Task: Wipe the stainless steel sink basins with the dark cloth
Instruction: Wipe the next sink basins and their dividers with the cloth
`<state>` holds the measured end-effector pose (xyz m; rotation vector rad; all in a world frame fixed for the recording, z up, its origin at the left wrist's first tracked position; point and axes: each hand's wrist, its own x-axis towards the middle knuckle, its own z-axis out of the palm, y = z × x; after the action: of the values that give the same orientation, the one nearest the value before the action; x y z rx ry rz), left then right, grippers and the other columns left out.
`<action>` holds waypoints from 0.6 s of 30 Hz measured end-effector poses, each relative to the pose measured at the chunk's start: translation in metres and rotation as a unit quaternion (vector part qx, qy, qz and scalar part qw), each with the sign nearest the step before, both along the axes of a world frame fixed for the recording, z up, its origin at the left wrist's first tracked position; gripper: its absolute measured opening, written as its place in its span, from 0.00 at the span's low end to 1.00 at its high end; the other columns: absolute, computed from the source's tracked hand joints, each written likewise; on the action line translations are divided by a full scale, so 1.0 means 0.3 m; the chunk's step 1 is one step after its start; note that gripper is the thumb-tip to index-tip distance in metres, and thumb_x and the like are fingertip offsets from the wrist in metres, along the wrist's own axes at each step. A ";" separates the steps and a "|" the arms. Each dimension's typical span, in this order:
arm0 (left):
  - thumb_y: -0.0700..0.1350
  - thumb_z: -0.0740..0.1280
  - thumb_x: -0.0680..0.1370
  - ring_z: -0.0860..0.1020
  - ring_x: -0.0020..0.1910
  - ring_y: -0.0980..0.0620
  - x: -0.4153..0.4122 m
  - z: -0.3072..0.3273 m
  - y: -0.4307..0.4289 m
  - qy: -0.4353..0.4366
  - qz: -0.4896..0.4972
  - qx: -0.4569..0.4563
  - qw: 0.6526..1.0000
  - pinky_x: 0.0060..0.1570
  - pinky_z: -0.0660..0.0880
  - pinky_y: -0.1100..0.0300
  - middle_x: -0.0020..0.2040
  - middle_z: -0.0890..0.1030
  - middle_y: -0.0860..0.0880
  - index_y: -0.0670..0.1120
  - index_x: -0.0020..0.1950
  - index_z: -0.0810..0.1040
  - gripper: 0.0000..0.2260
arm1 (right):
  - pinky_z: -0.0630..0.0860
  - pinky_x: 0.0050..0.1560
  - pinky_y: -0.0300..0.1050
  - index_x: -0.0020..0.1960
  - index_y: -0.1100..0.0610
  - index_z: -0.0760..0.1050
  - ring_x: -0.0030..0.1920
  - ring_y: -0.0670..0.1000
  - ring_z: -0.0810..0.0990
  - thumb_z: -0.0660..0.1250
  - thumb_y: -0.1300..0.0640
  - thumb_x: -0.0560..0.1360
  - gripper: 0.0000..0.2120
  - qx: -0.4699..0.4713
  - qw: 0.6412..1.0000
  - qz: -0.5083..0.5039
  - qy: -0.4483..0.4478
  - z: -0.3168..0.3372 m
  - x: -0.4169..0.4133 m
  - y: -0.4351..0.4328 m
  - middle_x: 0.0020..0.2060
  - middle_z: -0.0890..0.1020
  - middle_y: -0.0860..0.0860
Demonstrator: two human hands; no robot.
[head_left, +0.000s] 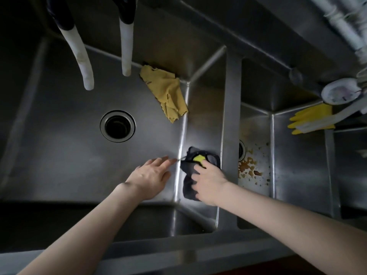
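Now R hand (209, 181) grips dark cloth (188, 186) on basin wall (206, 116); L hand (151, 175) splayed, empty.

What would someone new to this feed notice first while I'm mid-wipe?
The right hand gripping the dark cloth against the right wall of the left basin, with the left hand open beside it. Then the yellow rag crumpled in that basin's far right corner, and brown stains spattered on the floor of the right basin.
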<state>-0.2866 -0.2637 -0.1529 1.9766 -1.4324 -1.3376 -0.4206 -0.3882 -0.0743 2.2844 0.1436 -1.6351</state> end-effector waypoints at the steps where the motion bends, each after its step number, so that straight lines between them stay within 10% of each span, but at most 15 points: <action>1: 0.53 0.52 0.82 0.58 0.75 0.49 -0.001 -0.002 -0.005 -0.002 0.001 0.004 1.000 0.70 0.62 0.46 0.77 0.57 0.54 0.60 0.76 0.52 0.23 | 0.48 0.69 0.57 0.72 0.46 0.66 0.72 0.59 0.55 0.52 0.43 0.80 0.22 -0.033 0.999 0.003 0.018 -0.038 0.010 -0.018 0.73 0.64 0.49; 9: 0.53 0.53 0.81 0.60 0.73 0.49 0.042 -0.023 -0.009 -0.018 0.050 -0.002 0.999 0.68 0.65 0.45 0.76 0.60 0.54 0.60 0.76 0.52 0.23 | 0.29 0.68 0.68 0.78 0.48 0.49 0.77 0.59 0.40 0.48 0.37 0.78 0.32 -0.172 0.984 -0.008 -0.042 -0.131 0.217 -0.260 0.78 0.44 0.53; 18: 0.54 0.54 0.81 0.62 0.72 0.48 0.073 -0.013 0.013 -0.036 0.064 -0.012 0.997 0.66 0.66 0.46 0.75 0.62 0.54 0.58 0.76 0.52 0.24 | 0.39 0.68 0.69 0.76 0.50 0.57 0.75 0.60 0.51 0.49 0.41 0.77 0.30 -0.191 0.981 -0.027 -0.038 -0.164 0.254 -0.277 0.77 0.56 0.53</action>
<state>-0.2648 -0.2599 -0.1567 2.0830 -1.3212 -1.1996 -0.3442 -0.4713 -0.1236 2.0637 -0.2328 -1.4489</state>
